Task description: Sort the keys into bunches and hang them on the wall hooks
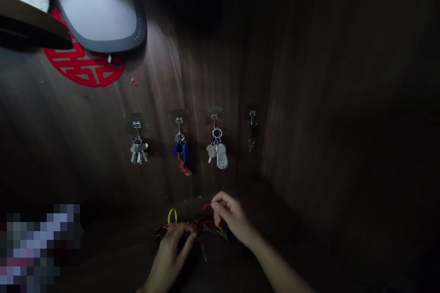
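A tangled bundle of coloured cords [202,225] lies low in the middle of the head view, mostly dark, with red and green strands at its right. My left hand [172,245] is closed over the bundle's left part, its fingertips partly lost in shadow. A yellow loop [172,215] stands up just beyond those fingers. My right hand [235,220] pinches a thin red strand [206,206] between thumb and forefinger, a little above the bundle's right end. A thin pale strip [204,251] hangs down between the hands.
On the dark wood panel, metal hooks hold a key bunch [139,152], blue-tagged keys [181,150], keys with a grey remote [222,156] and a small dim item [251,144]. A cap [99,18] hangs upper left before a red round cutout [85,71].
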A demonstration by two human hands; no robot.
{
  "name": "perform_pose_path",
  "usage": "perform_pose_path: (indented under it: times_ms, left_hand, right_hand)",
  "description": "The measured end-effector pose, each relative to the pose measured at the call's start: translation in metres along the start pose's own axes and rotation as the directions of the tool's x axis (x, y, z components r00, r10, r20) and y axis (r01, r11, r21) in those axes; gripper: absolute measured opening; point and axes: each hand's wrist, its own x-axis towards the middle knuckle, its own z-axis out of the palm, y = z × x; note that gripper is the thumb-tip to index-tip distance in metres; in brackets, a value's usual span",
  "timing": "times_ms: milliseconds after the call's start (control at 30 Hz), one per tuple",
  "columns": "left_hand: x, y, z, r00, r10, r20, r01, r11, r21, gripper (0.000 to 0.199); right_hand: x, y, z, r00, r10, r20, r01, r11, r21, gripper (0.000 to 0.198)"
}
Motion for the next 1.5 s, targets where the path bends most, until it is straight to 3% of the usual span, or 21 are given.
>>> perform_pose_path:
  times_ms: [100,267,433,667,1067,1500]
  left_hand:
    - [0.001,-0.004,0.002,0.998,-0.038,0.046,0.037,0.999,0.012,0.022]
    - [0.003,-0.007,0.004,0.988,-0.078,0.133,0.078,0.997,0.005,0.021]
    - [0.005,-0.009,0.005,0.979,-0.081,0.187,0.081,0.997,0.007,0.018]
    - [0.004,-0.007,0.004,0.973,-0.102,0.206,0.105,0.994,-0.001,0.016]
    - [0.005,-0.003,0.002,0.972,-0.111,0.205,0.115,0.993,-0.004,0.016]
    - [0.005,0.002,-0.001,0.968,-0.138,0.21,0.144,0.989,-0.015,0.016]
  right_hand:
    - [0.015,-0.008,-0.022,0.967,-0.064,-0.245,0.082,0.995,0.064,0.028]
    - [0.044,-0.04,-0.064,0.823,-0.138,-0.55,0.239,0.964,0.115,0.026]
    - [0.075,-0.076,-0.096,0.696,-0.23,-0.68,0.35,0.936,0.041,0.025]
    - [0.111,-0.093,-0.121,0.611,-0.247,-0.752,0.338,0.941,-0.034,0.025]
    - [0.133,-0.081,-0.129,0.601,-0.221,-0.768,0.254,0.964,-0.078,0.017]
    - [0.114,-0.046,-0.122,0.644,-0.138,-0.753,0.217,0.976,0.006,0.03]
